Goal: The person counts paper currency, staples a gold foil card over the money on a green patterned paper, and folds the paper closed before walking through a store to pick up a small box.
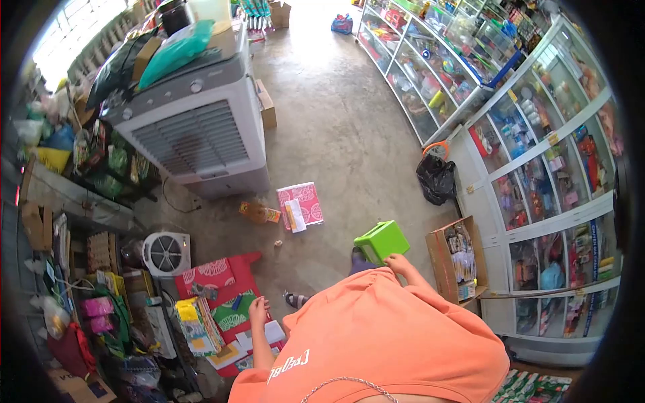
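Note:
My right hand (pixel 398 262) is closed on the edge of a bright green plastic stool (pixel 383 240), which is tilted near my foot. My left hand (pixel 259 309) hangs over red and green patterned paper (pixel 232 310) on the floor, its fingers loosely bent and nothing visible in them. Beside that paper lie a yellow and white packet (pixel 196 322) and some white papers (pixel 269 334). A pink patterned box or pad (pixel 310 201) with a white sheet on it rests on the floor ahead.
A large air cooler (pixel 201 134) stands ahead on the left, and a small white fan (pixel 166 254) sits nearer. Glass display cabinets (pixel 537 168) line the right side. A cardboard box (pixel 440 258) and a black plastic bag (pixel 437 180) are on the floor before them.

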{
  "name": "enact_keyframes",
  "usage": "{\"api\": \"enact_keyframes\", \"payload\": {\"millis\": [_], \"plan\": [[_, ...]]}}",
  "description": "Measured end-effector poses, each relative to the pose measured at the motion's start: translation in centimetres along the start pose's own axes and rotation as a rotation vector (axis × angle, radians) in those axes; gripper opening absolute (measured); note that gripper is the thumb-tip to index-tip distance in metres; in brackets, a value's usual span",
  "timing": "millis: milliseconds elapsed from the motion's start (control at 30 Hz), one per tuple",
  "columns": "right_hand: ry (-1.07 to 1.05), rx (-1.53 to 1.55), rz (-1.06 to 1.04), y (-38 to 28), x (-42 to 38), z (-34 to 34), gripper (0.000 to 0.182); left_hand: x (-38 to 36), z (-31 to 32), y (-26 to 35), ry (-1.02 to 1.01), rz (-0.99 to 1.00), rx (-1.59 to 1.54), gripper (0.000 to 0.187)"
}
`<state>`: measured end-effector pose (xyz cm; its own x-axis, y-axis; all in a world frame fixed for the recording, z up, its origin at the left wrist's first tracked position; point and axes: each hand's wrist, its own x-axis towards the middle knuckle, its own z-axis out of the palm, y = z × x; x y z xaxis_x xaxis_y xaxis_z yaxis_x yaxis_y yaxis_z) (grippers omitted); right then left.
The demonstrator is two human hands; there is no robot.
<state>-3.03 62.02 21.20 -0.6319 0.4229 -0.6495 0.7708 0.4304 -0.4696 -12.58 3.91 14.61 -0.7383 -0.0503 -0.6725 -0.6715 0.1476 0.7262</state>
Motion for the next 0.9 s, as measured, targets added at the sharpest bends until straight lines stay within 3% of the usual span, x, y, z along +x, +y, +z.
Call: {"api": "enact_keyframes", "payload": {"millis": [67, 100, 167, 200, 233, 367, 467, 567, 667, 900], "plan": [[-0.011, 0.122, 0.066, 2.7, 0.5, -1.4, 0.039, 0.9, 3.2, 4.1, -0.025, 0.029, 0.006, 0.029], [-0.085, 0.189, -0.151, 7.3, 2.1, -1.4, 0.040, 2.1, 4.8, 5.1, -0.035, 0.039, -0.013, 0.027], [-0.090, 0.135, 0.049, 10.7, 6.0, -2.0, 0.049, 3.2, 8.4, 7.9, -0.024, 0.066, 0.084, 0.027], [-0.113, 0.057, -0.238, 18.6, 11.7, -0.2, 0.052, 3.4, 10.8, 9.3, -0.017, 0.073, 0.123, 0.027], [-0.098, 0.146, -0.107, 17.3, 11.3, -2.5, 0.049, 4.9, 12.6, 8.9, -0.017, 0.144, 0.139, 0.028], [-0.182, 0.422, 0.310, 14.1, 16.9, -10.1, 0.037, 4.0, 19.0, 12.6, 0.007, 0.020, 0.103, 0.031], [-0.021, 0.469, 0.184, 5.2, 17.7, -18.4, 0.033, 4.8, 24.0, 13.3, -0.008, -0.078, 0.112, 0.033], [0.002, 0.593, -0.082, 1.0, 22.6, -22.2, 0.031, 5.9, 25.6, 12.1, -0.028, -0.123, 0.165, 0.030], [-0.044, 0.531, -0.191, -3.7, 28.5, -24.2, 0.029, 8.3, 26.2, 10.3, -0.102, -0.126, 0.232, 0.029], [-0.128, 0.146, -0.399, -21.7, 38.5, -31.3, 0.034, 16.0, 31.8, 16.5, -0.105, -0.537, 0.392, 0.030]]}}
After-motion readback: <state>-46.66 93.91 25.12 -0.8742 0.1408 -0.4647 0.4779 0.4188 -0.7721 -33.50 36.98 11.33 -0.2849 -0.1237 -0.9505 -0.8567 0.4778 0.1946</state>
